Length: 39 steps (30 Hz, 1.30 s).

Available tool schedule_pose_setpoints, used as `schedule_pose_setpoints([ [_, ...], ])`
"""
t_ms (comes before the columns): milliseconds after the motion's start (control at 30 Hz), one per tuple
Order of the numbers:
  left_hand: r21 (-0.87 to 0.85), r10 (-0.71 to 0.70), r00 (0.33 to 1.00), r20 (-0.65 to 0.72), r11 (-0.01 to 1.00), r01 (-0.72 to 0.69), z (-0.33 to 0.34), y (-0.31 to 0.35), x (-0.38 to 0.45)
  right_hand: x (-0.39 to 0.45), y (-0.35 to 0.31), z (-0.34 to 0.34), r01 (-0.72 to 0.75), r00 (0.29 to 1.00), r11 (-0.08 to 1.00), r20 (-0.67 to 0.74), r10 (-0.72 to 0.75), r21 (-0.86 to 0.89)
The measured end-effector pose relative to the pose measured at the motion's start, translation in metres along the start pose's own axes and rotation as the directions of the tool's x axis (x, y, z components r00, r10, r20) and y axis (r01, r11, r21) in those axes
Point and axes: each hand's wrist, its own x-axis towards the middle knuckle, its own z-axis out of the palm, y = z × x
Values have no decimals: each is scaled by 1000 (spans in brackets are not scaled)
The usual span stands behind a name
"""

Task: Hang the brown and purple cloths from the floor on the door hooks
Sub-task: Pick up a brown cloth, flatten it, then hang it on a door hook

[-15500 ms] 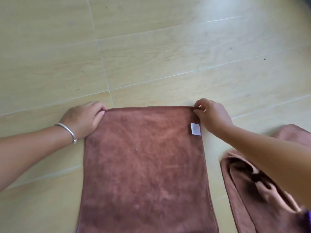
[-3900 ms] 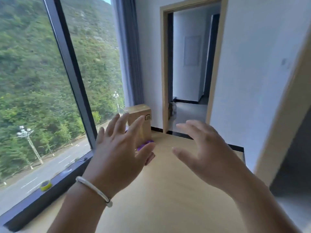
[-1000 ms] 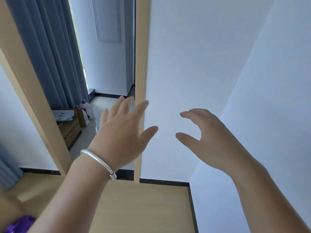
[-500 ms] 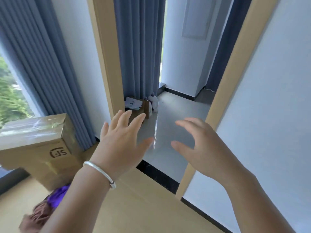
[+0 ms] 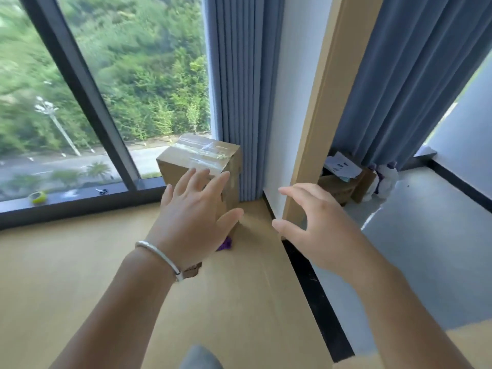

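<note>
Both hands out front, empty: left hand [image 5: 194, 219] fingers spread, right hand [image 5: 316, 222] loosely curved. Purple cloth [image 5: 225, 245] on floor [image 5: 80, 262] by box [image 5: 199, 161], mostly hidden; brown scrap [image 5: 192, 271] shows beside wrist. No hooks in view. Nothing hung, judging from this.

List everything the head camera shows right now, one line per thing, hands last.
purple cloth: one, purple, on the floor by the box's base, mostly hidden behind the left hand
brown cloth: one scrap visible, brown, floor, under the left wrist
cardboard box: one, brown, taped top, floor by the window
curtains: two, blue-grey, either side of the door frame
door frame: one, light wood
window: one, dark frame, trees outside
tape roll: one, yellow-green, window sill
bracelet: one, silver, left wrist
left hand: open, empty
right hand: open, empty
</note>
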Motion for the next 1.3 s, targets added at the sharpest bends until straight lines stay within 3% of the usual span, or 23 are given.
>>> schedule_pose_setpoints([
  [433,-73,-286,958,-31,956,283,23,-122,118,186,4,87,199,947,980,261,-189,-10],
  [800,-87,-555,832,16,828,554,49,-265,196,351,-29,207,356,813,934,487,-320,19],
  [1033,-138,-704,709,28,700,701,113,-345,207,425,-40,328,427,637,898,670,-381,105],
  [1167,-140,-770,637,44,627,767,186,-389,211,455,-25,429,491,497,861,768,-403,134],
  [1300,-146,-786,613,76,599,787,276,-434,220,469,8,532,545,390,827,830,-399,141],
])
